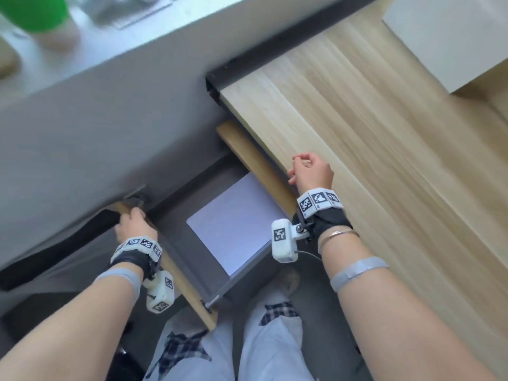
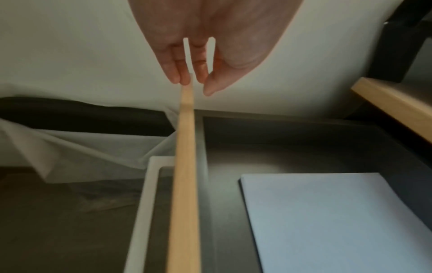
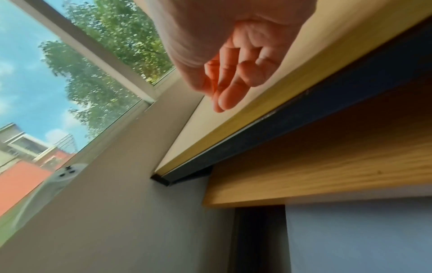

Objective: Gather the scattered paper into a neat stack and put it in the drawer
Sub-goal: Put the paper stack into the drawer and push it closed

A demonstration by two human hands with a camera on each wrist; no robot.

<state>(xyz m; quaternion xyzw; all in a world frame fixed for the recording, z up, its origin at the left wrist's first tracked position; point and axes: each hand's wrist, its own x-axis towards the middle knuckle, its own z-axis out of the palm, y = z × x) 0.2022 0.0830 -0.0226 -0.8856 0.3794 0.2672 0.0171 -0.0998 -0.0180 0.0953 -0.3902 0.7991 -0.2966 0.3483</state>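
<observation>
A neat stack of white paper [image 1: 233, 221] [image 2: 339, 221] [image 3: 362, 240] lies flat on the floor of the pulled-out grey drawer [image 1: 176, 243]. The drawer hangs under the wooden desk [image 1: 357, 160]. My left hand [image 1: 132, 224] [image 2: 194, 83] is at the far end of the wooden drawer front [image 1: 189, 292] [image 2: 184, 184], and its nearly straight fingertips [image 2: 180, 79] touch the top edge. My right hand [image 1: 310, 171] [image 3: 224, 88] hovers at the desk's front edge above the drawer. Its fingers are loosely curled and hold nothing.
A grey wall [image 1: 110, 119] stands close on the left, below a windowsill with a green object [image 1: 33, 12]. A white box [image 1: 453, 37] sits on the desk's far right. My knees in white trousers [image 1: 269, 339] are just before the drawer. A white frame [image 2: 145, 203] lies below the drawer front.
</observation>
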